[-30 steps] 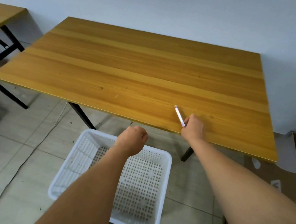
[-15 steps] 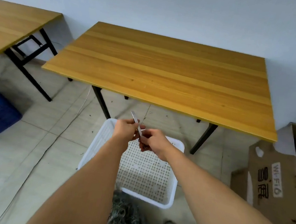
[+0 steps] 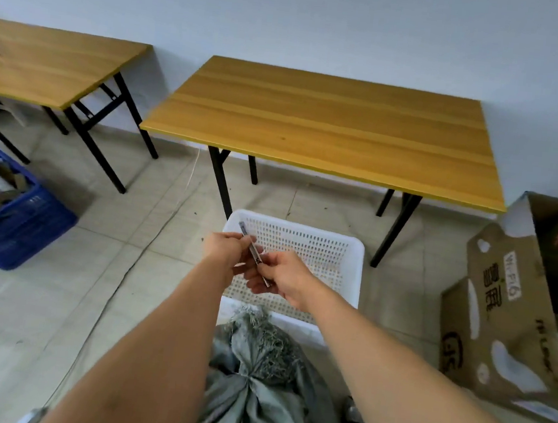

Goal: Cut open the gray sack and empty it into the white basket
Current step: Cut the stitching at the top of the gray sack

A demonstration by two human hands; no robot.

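Nearest, the gray sack [image 3: 262,385], tied with a frayed top, sits against the white basket [image 3: 353,277]. Over the basket, left hand [image 3: 229,249] and right hand [image 3: 282,277] both pinch a slim utility knife [image 3: 253,254].

Two wooden tables [image 3: 331,130], a blue crate [image 3: 17,228], a cardboard box [image 3: 500,320].

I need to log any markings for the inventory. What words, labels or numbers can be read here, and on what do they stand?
"Wi-Fi 6": white label on the cardboard box, at the right.
Large dark Chinese characters beside that label: visible, too distorted to read surely.
Other dark print and a round logo lower on the box: too blurred to read.
Utility knife, gray sack, white basket, blue crate: no readable text.
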